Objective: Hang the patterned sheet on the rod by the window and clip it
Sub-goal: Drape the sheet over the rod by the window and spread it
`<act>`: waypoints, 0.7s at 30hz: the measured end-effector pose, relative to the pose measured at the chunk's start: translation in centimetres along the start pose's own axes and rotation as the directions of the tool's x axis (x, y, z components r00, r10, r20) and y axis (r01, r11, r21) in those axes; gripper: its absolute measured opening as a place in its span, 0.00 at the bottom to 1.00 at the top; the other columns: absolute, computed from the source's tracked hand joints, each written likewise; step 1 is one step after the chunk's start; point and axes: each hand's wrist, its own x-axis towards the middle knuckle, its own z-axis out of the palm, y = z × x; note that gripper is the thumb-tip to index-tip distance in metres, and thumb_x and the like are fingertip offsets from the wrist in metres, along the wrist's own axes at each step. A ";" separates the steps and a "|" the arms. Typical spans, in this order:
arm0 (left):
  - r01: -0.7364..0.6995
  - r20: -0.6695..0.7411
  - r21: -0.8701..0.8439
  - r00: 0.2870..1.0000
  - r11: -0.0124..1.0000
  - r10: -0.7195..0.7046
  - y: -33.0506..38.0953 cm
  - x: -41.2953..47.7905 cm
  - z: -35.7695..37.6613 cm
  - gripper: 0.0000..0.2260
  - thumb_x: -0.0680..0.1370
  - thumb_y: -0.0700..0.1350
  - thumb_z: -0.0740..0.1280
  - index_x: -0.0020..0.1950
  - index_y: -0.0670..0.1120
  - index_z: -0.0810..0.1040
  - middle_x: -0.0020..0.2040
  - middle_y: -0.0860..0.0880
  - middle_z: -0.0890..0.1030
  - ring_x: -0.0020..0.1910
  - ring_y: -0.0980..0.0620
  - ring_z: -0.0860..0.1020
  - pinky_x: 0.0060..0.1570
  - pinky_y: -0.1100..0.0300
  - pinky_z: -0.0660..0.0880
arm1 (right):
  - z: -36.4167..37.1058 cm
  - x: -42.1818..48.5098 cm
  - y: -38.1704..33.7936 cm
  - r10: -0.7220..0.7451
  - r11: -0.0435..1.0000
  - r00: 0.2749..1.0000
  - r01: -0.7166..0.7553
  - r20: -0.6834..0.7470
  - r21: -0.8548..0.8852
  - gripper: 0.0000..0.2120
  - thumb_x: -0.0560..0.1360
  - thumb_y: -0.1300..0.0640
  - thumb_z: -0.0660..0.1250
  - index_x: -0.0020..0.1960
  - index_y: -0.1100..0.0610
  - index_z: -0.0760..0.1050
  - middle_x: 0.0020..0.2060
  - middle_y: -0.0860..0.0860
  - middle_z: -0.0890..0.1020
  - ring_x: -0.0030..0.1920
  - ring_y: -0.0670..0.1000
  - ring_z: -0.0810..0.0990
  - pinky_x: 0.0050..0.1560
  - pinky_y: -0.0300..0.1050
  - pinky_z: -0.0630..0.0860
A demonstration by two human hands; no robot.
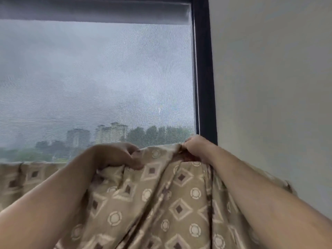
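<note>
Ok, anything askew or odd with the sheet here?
The sheet hangs unevenly: its top edge runs flat at the left but bunches into folds between the left hand and right hand, which both grip it. No clip is visible, and no damage shows.

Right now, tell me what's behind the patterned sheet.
Above the patterned sheet show the window screen, towers and trees. The rod is covered. Left hand and right hand grip its top edge.
</note>
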 end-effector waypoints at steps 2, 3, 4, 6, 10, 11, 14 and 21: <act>-0.012 -0.113 0.007 0.994 1.000 0.013 -0.1 0.5 0.2 0.12 0.62 0.47 0.76 0.41 0.41 0.83 0.37 0.44 0.84 0.32 0.50 0.81 0.37 0.59 0.79 | -0.4 -1.4 -0.9 0.034 0.955 0.982 0.023 0.188 -0.296 0.09 0.78 0.53 0.66 0.44 0.58 0.78 0.43 0.54 0.81 0.45 0.52 0.79 0.56 0.49 0.77; -0.023 -0.129 0.024 0.991 0.999 0.026 0.0 0.8 0.3 0.07 0.64 0.45 0.73 0.37 0.42 0.82 0.34 0.45 0.82 0.29 0.52 0.79 0.34 0.61 0.77 | -0.6 -2.1 -1.3 0.045 0.940 0.962 0.051 0.271 -0.338 0.15 0.78 0.46 0.66 0.46 0.59 0.80 0.43 0.53 0.82 0.43 0.52 0.80 0.54 0.49 0.78; -0.041 -0.143 0.072 0.988 0.997 0.050 0.4 1.0 0.2 0.04 0.66 0.44 0.72 0.34 0.43 0.81 0.32 0.47 0.81 0.28 0.54 0.77 0.32 0.63 0.75 | -0.7 -2.7 -1.5 0.082 0.958 0.929 0.026 0.360 -0.286 0.21 0.77 0.40 0.65 0.45 0.58 0.81 0.40 0.53 0.83 0.40 0.52 0.81 0.50 0.49 0.79; -0.087 -0.273 0.226 0.951 0.970 0.149 0.9 2.2 -1.3 0.06 0.70 0.40 0.68 0.33 0.44 0.80 0.32 0.48 0.80 0.29 0.54 0.75 0.33 0.61 0.74 | -0.8 -3.7 -2.0 0.145 0.985 0.842 -0.073 0.520 -0.156 0.25 0.76 0.35 0.62 0.41 0.56 0.81 0.36 0.52 0.83 0.35 0.51 0.80 0.45 0.46 0.79; 0.094 -0.548 0.637 0.754 0.766 0.363 2.3 5.9 -3.9 0.10 0.71 0.53 0.62 0.43 0.51 0.80 0.44 0.51 0.83 0.44 0.49 0.80 0.49 0.53 0.77 | -0.7 -5.5 -3.0 0.032 0.991 0.798 0.051 0.602 -0.121 0.17 0.77 0.43 0.66 0.49 0.57 0.82 0.46 0.54 0.84 0.45 0.53 0.82 0.58 0.53 0.79; 0.173 -0.511 0.708 0.795 0.684 0.327 2.1 7.0 -3.4 0.09 0.73 0.54 0.63 0.45 0.52 0.80 0.46 0.52 0.83 0.47 0.49 0.80 0.50 0.54 0.76 | -0.8 -5.8 -3.2 -0.016 0.978 0.819 0.133 0.574 -0.163 0.17 0.77 0.45 0.67 0.51 0.58 0.82 0.47 0.54 0.84 0.47 0.53 0.82 0.59 0.53 0.78; 0.264 -0.212 0.809 0.964 0.525 -0.159 0.8 9.2 -0.2 0.09 0.76 0.44 0.66 0.54 0.46 0.81 0.50 0.48 0.81 0.49 0.48 0.79 0.50 0.55 0.75 | -1.3 -6.3 -3.0 -0.087 0.921 0.842 0.271 0.533 -0.278 0.19 0.75 0.41 0.68 0.52 0.56 0.83 0.49 0.51 0.86 0.48 0.49 0.83 0.59 0.51 0.79; 0.025 -0.090 0.376 0.996 0.926 0.010 3.5 1.6 -1.6 0.15 0.80 0.54 0.64 0.43 0.43 0.80 0.37 0.49 0.79 0.35 0.53 0.75 0.38 0.60 0.75 | -2.5 -5.9 -2.4 -0.151 0.940 0.881 0.268 0.448 -0.211 0.15 0.74 0.41 0.69 0.33 0.47 0.82 0.31 0.42 0.83 0.33 0.41 0.79 0.42 0.40 0.76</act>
